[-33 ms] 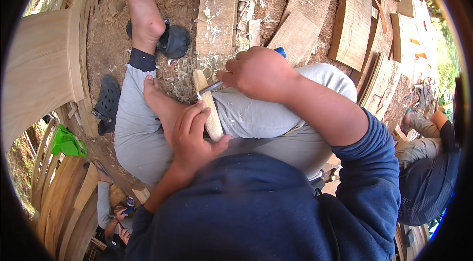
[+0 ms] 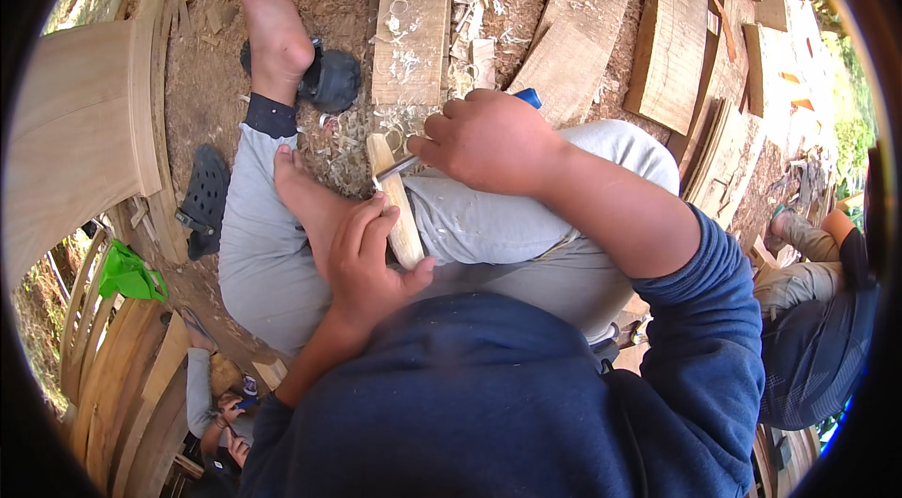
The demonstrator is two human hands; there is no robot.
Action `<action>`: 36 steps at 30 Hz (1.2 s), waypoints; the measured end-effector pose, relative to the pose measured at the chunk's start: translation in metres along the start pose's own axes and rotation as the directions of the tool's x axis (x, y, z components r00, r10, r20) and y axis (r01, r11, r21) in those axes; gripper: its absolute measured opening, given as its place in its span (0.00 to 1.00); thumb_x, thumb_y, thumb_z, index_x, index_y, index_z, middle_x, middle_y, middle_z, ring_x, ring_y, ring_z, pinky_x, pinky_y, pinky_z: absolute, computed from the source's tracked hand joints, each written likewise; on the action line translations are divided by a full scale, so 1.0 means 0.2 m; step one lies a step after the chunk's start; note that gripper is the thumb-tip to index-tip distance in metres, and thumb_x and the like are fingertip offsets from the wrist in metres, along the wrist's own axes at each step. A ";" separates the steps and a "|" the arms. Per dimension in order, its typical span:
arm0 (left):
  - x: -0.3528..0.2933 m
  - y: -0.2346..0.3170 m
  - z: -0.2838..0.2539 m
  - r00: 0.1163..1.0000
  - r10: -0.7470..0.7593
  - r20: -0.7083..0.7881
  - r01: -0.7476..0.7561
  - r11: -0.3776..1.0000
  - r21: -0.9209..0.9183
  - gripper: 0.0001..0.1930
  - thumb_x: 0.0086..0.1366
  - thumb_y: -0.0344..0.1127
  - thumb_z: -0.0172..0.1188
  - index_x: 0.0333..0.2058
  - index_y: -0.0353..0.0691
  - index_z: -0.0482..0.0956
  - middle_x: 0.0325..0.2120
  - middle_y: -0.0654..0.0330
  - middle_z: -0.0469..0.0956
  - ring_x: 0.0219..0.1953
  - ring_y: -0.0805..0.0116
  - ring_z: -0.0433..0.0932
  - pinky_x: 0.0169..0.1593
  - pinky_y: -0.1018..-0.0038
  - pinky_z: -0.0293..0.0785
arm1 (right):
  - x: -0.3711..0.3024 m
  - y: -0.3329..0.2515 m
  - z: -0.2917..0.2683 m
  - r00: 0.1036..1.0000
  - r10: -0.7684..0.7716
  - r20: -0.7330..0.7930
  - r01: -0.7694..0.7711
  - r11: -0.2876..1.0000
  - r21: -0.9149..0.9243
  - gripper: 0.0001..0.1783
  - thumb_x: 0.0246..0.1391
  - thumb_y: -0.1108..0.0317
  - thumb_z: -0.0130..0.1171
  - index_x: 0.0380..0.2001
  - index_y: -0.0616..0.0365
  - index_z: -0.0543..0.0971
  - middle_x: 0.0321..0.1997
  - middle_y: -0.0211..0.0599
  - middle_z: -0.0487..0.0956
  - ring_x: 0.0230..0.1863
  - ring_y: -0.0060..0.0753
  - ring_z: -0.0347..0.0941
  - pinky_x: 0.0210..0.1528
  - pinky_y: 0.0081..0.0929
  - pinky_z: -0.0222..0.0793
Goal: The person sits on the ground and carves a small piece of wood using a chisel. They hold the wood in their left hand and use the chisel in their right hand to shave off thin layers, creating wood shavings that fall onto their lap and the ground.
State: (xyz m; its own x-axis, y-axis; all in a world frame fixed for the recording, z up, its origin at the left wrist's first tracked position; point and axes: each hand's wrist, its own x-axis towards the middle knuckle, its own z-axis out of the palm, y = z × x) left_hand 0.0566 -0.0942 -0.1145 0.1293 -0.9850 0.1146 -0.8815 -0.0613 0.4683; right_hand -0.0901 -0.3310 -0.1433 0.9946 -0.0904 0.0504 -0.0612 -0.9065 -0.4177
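Observation:
A pale, narrow piece of wood [image 2: 404, 233] rests against my bent leg, its far end rounded. My left hand [image 2: 365, 249] grips its near part, with the thumb at the near end and the fingers along its left side. My right hand [image 2: 489, 141] is closed round a chisel [image 2: 398, 167]. The blue end of its handle shows beyond the fist. The metal blade lies across the wood, its tip at the left edge, just above my left fingertips. A small pale shaving sits at that tip.
Planks [image 2: 412, 23] lie ahead on ground strewn with wood shavings, and more boards [image 2: 667, 28] are at the right. A dark clog [image 2: 202, 202] lies at the left beside a large wooden panel [image 2: 80, 113]. Other people sit at the lower left and the right [image 2: 813, 348].
My right hand and the chisel have shifted very slightly left across the wood, and a little more of the blue handle end shows. My left hand stays on the wood.

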 end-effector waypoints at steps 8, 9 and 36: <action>-0.01 -0.01 0.04 0.999 0.016 -0.044 -0.016 1.000 -0.005 0.34 0.66 0.63 0.65 0.46 0.29 0.81 0.52 0.43 0.80 0.52 0.42 0.81 0.57 0.52 0.79 | -0.01 0.12 -0.01 0.934 0.167 0.315 -0.285 0.880 0.380 0.14 0.61 0.56 0.66 0.39 0.55 0.88 0.35 0.45 0.86 0.41 0.51 0.84 0.46 0.45 0.78; -0.01 -0.01 0.04 0.999 0.018 -0.045 -0.019 1.000 -0.010 0.34 0.66 0.63 0.64 0.46 0.29 0.81 0.52 0.43 0.80 0.52 0.42 0.81 0.57 0.52 0.79 | -0.02 0.15 -0.01 0.936 0.151 0.319 -0.286 0.855 0.432 0.15 0.62 0.55 0.65 0.39 0.55 0.88 0.35 0.46 0.86 0.41 0.52 0.84 0.46 0.46 0.78; -0.03 -0.05 0.08 0.995 0.025 -0.094 -0.030 0.998 -0.054 0.34 0.70 0.62 0.59 0.47 0.27 0.79 0.52 0.40 0.80 0.51 0.41 0.81 0.57 0.51 0.78 | 0.09 0.28 0.01 0.724 0.108 0.682 -0.553 0.681 0.479 0.21 0.67 0.48 0.61 0.41 0.57 0.87 0.27 0.42 0.84 0.38 0.41 0.83 0.45 0.40 0.75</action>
State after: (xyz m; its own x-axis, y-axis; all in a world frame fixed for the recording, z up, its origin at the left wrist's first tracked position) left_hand 0.0578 -0.0905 -0.1331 0.1494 -0.9665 0.2085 -0.8591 -0.0225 0.5113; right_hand -0.0747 -0.3832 -0.1684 0.7700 0.1175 -0.6271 -0.5520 -0.3700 -0.7472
